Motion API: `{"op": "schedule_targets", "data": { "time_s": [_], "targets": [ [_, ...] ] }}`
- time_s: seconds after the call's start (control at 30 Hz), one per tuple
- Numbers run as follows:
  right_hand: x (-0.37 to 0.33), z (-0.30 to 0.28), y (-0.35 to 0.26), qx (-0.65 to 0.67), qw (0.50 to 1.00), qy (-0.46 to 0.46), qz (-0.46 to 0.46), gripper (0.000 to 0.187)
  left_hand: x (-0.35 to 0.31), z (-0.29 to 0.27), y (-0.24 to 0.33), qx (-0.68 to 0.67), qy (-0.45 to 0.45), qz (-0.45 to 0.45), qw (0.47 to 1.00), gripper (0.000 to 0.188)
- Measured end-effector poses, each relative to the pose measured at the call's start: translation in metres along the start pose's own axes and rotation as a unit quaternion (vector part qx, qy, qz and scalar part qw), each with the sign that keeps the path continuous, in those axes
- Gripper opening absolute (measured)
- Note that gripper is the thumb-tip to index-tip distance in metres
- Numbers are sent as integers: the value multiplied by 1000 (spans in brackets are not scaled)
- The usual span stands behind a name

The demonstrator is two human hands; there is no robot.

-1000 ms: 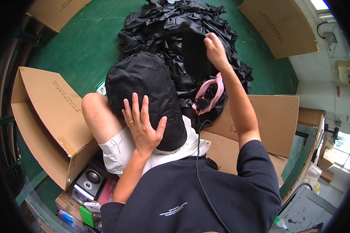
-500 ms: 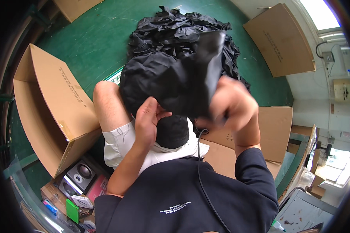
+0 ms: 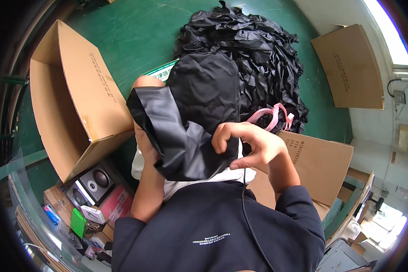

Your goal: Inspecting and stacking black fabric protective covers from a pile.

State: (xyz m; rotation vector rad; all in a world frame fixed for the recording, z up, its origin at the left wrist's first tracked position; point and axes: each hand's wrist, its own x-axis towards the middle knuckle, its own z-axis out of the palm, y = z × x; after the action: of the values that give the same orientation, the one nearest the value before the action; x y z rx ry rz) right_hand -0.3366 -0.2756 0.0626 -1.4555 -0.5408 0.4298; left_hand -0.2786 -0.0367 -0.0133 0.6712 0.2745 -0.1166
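Note:
A glossy black fabric piece [image 3: 165,129] stands folded up over my lap. My left hand [image 3: 145,147] is at its left side, gripping it from behind; most of those fingers are hidden by the fabric. My right hand [image 3: 254,145] is at the fabric's right side, fingers curled and thumb apart from them, with nothing visible in between. Beyond the folded part lies a matte black fabric piece with a rounded end [image 3: 206,81]; whether the two are joined I cannot tell.
A big heap of crumpled black fabric [image 3: 258,59] lies on the green floor ahead, with a pink strap [image 3: 273,117] by its near edge. An open carton [image 3: 84,97] stands left, cardboard [image 3: 313,165] lies right, another carton [image 3: 351,65] far right. A thin cable [image 3: 244,213] runs down my shirt.
The glossy fabric has swung from the right to the left side. My right hand has come down and lost its grip on it, and my left hand has shifted outward behind it. The pink strap now shows.

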Motion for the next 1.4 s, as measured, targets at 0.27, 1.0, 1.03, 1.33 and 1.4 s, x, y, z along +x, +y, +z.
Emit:
{"op": "schedule_targets", "data": {
  "time_s": [0.27, 1.0, 1.03, 1.33, 1.4],
  "targets": [
    [30, 45, 6, -2, 977, 198, 85, 121, -24, 36, 7, 216, -24, 197, 956, 33],
    [15, 30, 8, 168, 933, 316, 48, 36, -4, 28, 68, 332, -203, 42, 920, 25],
    [14, 28, 6, 165, 944, 284, 36, 42, -2, 24, 68, 334, -200, 43, 920, 18],
    [6, 20, 3, 138, 967, 192, 100, 46, 4, 0, 78, 140, -178, -178, 957, 24],
    [5, 16, 4, 129, 945, 244, 174, 28, 6, -4, 73, 87, -190, -201, 957, 27]
  ]
}}
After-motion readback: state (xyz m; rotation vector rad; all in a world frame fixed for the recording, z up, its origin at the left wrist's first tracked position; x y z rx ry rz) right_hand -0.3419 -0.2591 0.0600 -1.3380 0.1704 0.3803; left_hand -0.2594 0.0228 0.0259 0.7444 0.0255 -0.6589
